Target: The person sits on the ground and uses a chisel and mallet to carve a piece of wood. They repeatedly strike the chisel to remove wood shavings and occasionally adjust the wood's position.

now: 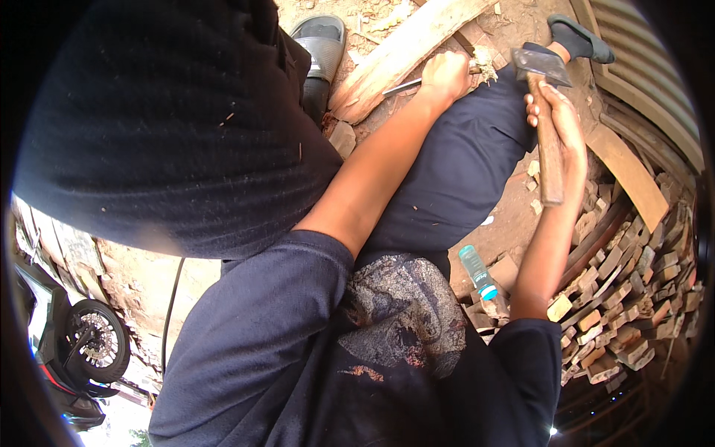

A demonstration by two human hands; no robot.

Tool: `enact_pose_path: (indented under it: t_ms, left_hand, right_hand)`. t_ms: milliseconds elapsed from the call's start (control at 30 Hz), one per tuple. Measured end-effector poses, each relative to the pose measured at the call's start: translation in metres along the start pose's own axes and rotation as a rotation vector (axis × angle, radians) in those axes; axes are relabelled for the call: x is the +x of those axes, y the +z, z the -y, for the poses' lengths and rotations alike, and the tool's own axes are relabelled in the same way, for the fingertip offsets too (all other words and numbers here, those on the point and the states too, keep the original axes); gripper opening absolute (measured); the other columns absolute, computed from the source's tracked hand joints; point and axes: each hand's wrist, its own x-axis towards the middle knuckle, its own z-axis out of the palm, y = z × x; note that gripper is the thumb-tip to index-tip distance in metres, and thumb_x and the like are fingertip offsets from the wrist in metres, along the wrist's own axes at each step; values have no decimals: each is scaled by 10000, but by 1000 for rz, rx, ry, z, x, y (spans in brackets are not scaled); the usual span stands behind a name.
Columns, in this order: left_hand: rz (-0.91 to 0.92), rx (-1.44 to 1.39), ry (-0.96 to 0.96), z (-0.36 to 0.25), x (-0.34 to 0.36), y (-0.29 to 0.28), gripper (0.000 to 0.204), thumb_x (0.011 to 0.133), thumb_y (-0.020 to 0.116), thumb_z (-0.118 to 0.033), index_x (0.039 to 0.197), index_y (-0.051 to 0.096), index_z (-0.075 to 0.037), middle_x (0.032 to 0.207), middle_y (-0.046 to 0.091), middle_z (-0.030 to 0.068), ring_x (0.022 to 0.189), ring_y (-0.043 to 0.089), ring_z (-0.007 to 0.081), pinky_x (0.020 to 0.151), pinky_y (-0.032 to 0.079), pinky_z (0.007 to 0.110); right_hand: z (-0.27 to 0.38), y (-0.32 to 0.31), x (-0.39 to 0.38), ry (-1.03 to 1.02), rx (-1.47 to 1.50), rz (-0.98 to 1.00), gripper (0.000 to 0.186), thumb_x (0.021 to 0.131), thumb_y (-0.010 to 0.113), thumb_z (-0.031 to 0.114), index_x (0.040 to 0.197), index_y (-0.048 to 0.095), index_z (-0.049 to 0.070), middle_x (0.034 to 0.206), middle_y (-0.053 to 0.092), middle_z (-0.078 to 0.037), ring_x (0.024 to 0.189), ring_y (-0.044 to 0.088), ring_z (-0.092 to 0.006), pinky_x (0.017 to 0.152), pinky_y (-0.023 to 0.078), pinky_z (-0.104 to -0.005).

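My left hand [445,77] is closed around a chisel [402,89], whose metal blade points left toward a long wooden beam [395,54]. The chisel's handle end shows past my fist, frayed and splintered. Whether the blade tip touches the beam I cannot make out. To the right, my right hand [564,119] grips a hatchet [550,141] by its wooden handle. Its grey metal head [540,67] is up above my knee, a short way right of the chisel's frayed end.
My sandalled feet [320,48] are on the dirt ground on both sides of the beam. Many cut wood blocks [618,298] are piled at right, near a flat board [629,175] and corrugated sheeting [655,59]. A bottle [477,270] lies by my right arm. A motorcycle [89,339] stands lower left.
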Motion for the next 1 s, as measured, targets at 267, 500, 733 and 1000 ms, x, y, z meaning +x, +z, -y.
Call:
enact_pose_path:
  t_ms: [267,500,733,1000]
  left_hand:
    - [26,6,-13,1,-3,0,230,766,634,-188,910,655,-10,860,669,212,840,658,360,757,526,430]
    - [-30,-9,-36,-2,3,-3,200,753,649,-170,843,657,8,886,673,208,856,663,345,778,530,411]
    - [-26,0,-65,4,8,0,256,747,661,-185,904,650,16,896,673,214,848,667,341,772,533,403]
    - [15,-13,-42,12,-8,3,236,758,656,-187,909,642,-6,884,665,223,863,654,361,771,519,434]
  right_hand:
    - [-4,8,-8,71,-66,158,183,949,510,195,1033,482,35,745,528,-47,582,483,-94,493,434,-241]
    - [-19,17,18,-115,-30,-13,153,964,494,196,1001,488,48,742,531,-37,569,484,-81,520,443,-220]
    - [4,-4,12,-154,153,4,204,950,502,188,1032,488,1,759,527,-47,595,476,-91,511,432,-225]
    - [-6,10,5,89,-131,216,198,941,527,205,1027,484,32,763,527,-48,568,487,-95,490,430,-224]
